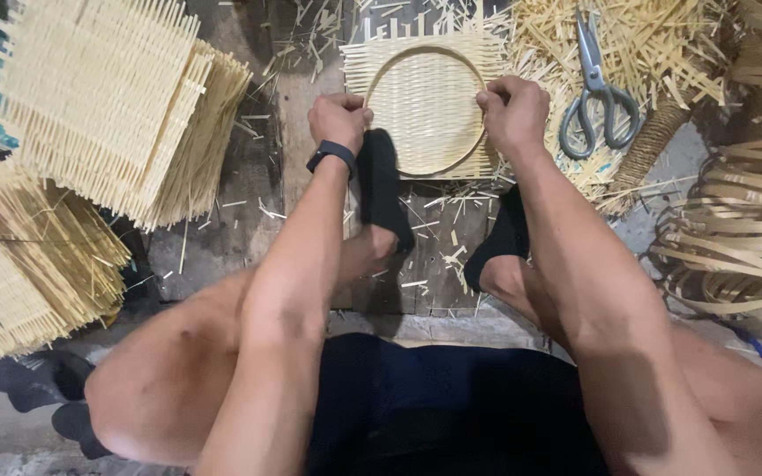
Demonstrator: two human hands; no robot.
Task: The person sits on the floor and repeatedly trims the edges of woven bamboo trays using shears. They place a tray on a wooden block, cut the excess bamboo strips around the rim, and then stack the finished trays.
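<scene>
Our lap: dark shorts (451, 397) and bare knees sit closest to us, below the woven mat.
Our feet: two black socks (381, 189) rest on the wooden boards (434, 282), just under the woven mat, and the left one touches its edge.
Woven mat: a square woven mat (425, 53) of thin pale strips lies flat on the boards, in the middle, far from our lap.
Hoop: a round bamboo hoop (423, 167) sits on top of the woven mat, pressed down on it.
Our left hand (339, 119): curled shut into a fist, it grips the left side of the hoop and the mat under it. A black wristband (331, 155) is on that wrist.
Our right hand (513, 113): also curled tight, it grips the right side of the hoop.
How it feels, we think: the woven mat looks light and bendy, the strips thin and easy to snap. The hoop looks stiffer, so the rim is the best place to hold, one hand on each side.
Scissors (597, 97): grey, lying on loose strips just right of the woven mat.
Mat stacks (108, 97): piles of flat woven squares, well left of the woven mat.
Hoop pile (743, 247): many bent bamboo rings, far right of the woven mat.
</scene>
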